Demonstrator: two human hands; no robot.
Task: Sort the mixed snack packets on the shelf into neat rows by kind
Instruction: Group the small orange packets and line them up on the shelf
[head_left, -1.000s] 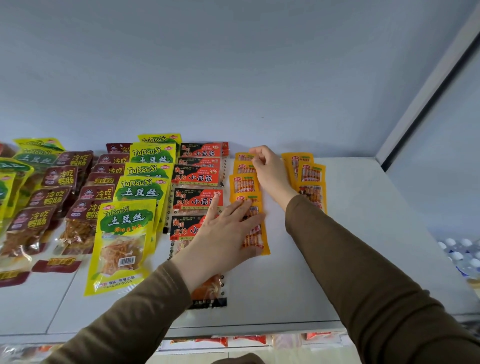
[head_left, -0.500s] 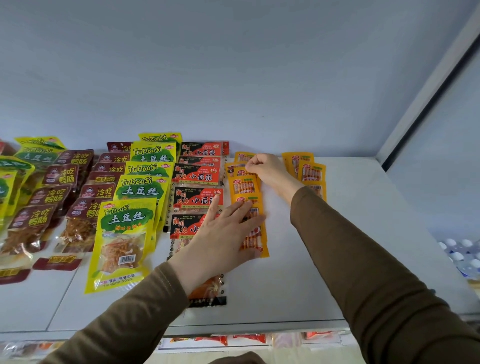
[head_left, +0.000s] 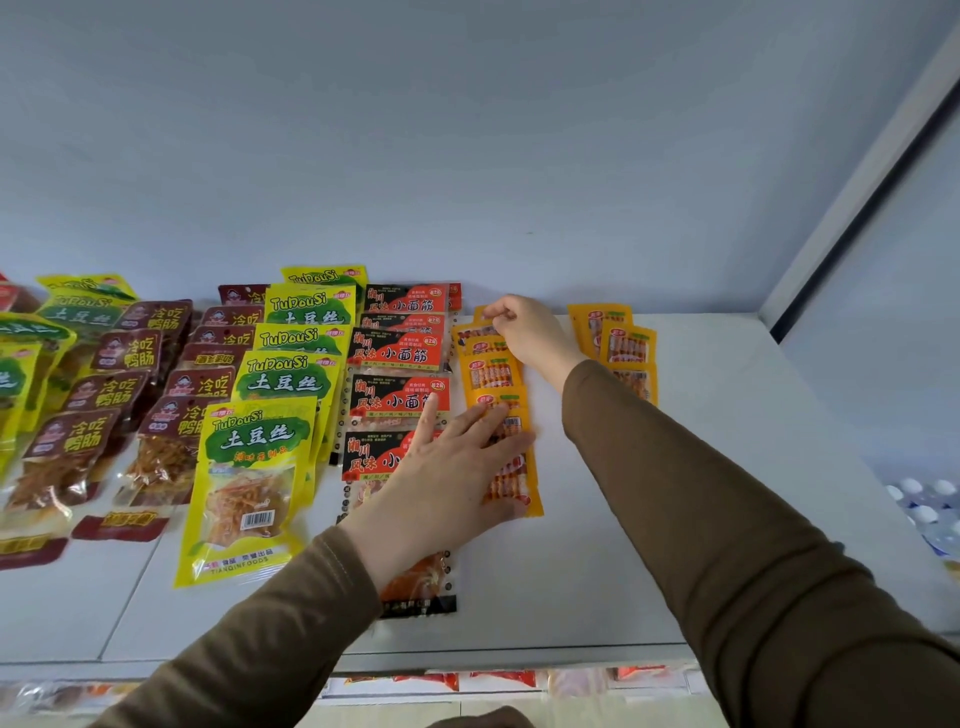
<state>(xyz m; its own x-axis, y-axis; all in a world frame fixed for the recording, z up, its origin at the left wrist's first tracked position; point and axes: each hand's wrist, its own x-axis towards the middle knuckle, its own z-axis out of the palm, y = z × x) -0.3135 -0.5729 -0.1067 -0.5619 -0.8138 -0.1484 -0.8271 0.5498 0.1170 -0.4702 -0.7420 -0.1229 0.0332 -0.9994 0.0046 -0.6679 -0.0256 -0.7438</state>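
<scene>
Snack packets lie in overlapping rows on a white shelf (head_left: 675, 519). A row of small orange packets (head_left: 491, 371) runs front to back in the middle. My left hand (head_left: 447, 478) lies flat with straight fingers on the front orange packets and on the red-and-black packet row (head_left: 397, 353) beside them. At the back of the orange row, my right hand (head_left: 524, 332) pinches the top edge of a rear orange packet (head_left: 480, 331). A second, shorter orange row (head_left: 623, 345) lies right of my right wrist.
Left of the red-and-black row come yellow-green packets (head_left: 254, 467), then dark brown packets (head_left: 156, 431), then more yellow-green ones (head_left: 21, 364) at the far left. The back wall rises close behind. Bottle caps (head_left: 924, 509) show past the shelf's right end.
My right hand has drawn back from a forward reach and curled, then shifted slightly to the back again, pinching a rear orange packet. My left hand has stayed flat in place.
</scene>
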